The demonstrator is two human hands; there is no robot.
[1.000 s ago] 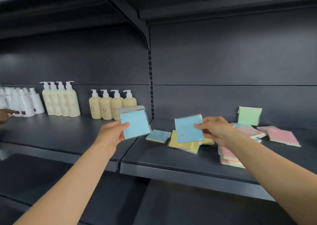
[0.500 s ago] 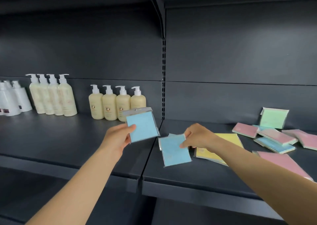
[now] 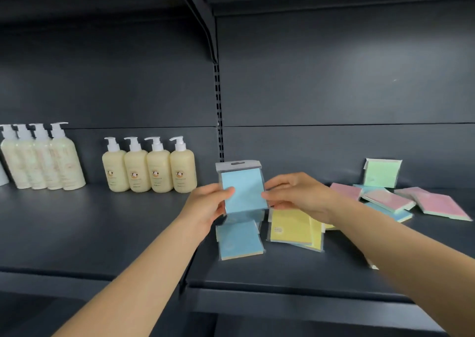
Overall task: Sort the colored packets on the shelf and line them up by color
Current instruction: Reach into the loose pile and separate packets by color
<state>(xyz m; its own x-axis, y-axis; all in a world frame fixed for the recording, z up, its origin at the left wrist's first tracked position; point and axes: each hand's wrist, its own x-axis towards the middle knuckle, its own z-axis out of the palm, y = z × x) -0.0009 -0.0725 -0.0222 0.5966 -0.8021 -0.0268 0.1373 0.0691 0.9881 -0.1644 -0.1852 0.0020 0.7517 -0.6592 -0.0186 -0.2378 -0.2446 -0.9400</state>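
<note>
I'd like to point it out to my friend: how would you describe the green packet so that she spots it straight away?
Look at the dark shelf right of the slotted upright post, then at the scattered packets at its right end. The green packet stands behind them, leaning against the back wall. It is the only pale green one, and the only one upright; the pink packets lie flat.

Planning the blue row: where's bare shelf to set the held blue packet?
Bare shelf between the bottles and the lying blue packet, and along the front edge. Crowded right: yellow packets, pink packets.
</note>
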